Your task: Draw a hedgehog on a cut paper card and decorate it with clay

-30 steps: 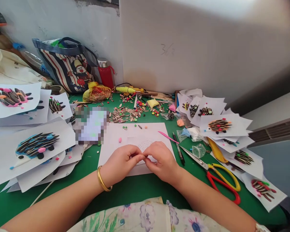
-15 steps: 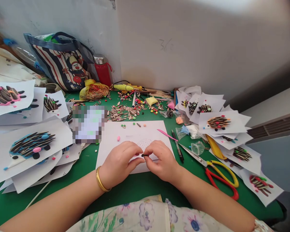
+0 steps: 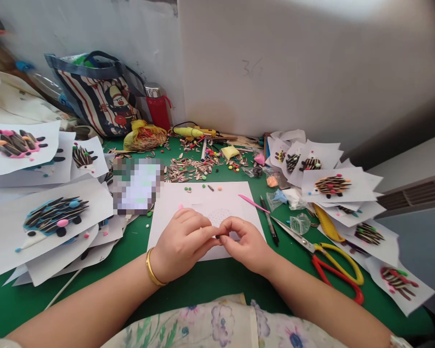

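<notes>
My left hand (image 3: pixel 186 236), with a gold bangle on its wrist, meets my right hand (image 3: pixel 245 243) above a white sheet of paper (image 3: pixel 166 205). Between the fingertips of both hands a small black piece (image 3: pixel 218 237) just shows; the fingers cover most of it. Both hands are pinched around it. Partly behind the fingers lies a dotted round drawing (image 3: pixel 219 216) on the sheet. Small green and orange balls and a seed rest near the sheet's top edge. A pink piece (image 3: pixel 181 207) is half hidden by my left hand.
Hedgehog pictures (image 3: pixel 54 217) are stacked at left, more (image 3: pixel 335 186) at right. Open scissors (image 3: pixel 313 249), a black pen (image 3: pixel 269 220) and a pink tool (image 3: pixel 253 203) lie right of my hands. Behind are scattered seeds (image 3: pixel 188 169), a phone (image 3: pixel 139 186), a bag and a red bottle (image 3: pixel 158 111).
The fingers of my left hand have closed in and stretched over the black piece, which shows less. The whole view has shifted slightly, so things appear a little further right.
</notes>
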`<act>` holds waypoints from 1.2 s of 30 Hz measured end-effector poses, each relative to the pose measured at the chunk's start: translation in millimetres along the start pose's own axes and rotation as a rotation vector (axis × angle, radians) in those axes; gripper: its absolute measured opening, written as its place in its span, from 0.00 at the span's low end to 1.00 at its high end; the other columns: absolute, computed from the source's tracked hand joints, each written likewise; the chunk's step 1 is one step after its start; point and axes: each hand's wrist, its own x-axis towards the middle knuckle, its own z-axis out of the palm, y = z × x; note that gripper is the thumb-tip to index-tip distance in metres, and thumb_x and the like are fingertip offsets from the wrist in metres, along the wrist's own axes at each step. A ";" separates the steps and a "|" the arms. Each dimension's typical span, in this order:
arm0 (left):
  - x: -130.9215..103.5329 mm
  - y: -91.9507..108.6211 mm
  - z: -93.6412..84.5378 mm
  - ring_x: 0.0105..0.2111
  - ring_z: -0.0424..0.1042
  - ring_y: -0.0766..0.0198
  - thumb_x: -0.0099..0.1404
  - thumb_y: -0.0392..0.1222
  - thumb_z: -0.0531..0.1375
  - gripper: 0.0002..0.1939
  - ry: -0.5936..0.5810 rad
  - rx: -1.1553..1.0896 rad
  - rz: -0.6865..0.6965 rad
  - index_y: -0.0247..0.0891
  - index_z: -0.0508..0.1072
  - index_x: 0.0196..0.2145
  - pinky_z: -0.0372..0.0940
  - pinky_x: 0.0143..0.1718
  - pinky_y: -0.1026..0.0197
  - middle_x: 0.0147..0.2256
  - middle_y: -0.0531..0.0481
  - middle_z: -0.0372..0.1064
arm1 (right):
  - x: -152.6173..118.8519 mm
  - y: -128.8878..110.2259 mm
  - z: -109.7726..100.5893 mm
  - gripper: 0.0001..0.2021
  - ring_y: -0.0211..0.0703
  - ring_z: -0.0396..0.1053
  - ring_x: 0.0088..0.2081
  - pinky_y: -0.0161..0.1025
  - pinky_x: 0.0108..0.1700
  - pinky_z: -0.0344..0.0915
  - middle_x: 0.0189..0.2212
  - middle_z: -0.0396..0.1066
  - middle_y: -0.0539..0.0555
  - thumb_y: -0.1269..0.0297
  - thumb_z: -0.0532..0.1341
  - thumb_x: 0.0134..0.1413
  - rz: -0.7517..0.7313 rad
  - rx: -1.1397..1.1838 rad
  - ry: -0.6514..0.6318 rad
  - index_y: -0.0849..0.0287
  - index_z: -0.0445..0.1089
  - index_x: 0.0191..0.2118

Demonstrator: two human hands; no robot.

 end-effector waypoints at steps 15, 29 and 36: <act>6.3 -51.8 -26.1 0.55 0.57 0.40 0.68 0.60 0.52 0.35 -0.330 0.575 -0.719 0.39 0.57 0.66 0.54 0.56 0.35 0.54 0.34 0.62 | 5.4 6.1 -6.7 0.01 0.41 0.69 0.34 0.39 0.38 0.66 0.30 0.69 0.50 0.68 0.59 0.53 -0.012 -0.101 0.103 0.55 0.66 0.32; 4.4 -6.5 -2.0 0.37 0.68 0.60 0.68 0.38 0.59 0.15 -0.038 -0.045 0.079 0.41 0.70 0.53 0.66 0.40 0.56 0.36 0.47 0.72 | 5.1 2.9 -3.0 0.02 0.40 0.69 0.35 0.37 0.39 0.66 0.31 0.72 0.50 0.69 0.60 0.54 0.010 -0.029 0.016 0.56 0.69 0.33; 2.7 -0.9 -0.3 0.35 0.70 0.62 0.66 0.34 0.61 0.12 0.079 -0.124 0.161 0.41 0.73 0.47 0.68 0.37 0.57 0.33 0.49 0.74 | 1.5 2.9 -0.1 0.03 0.39 0.68 0.34 0.37 0.39 0.66 0.29 0.71 0.49 0.71 0.60 0.55 0.072 0.236 -0.153 0.57 0.67 0.33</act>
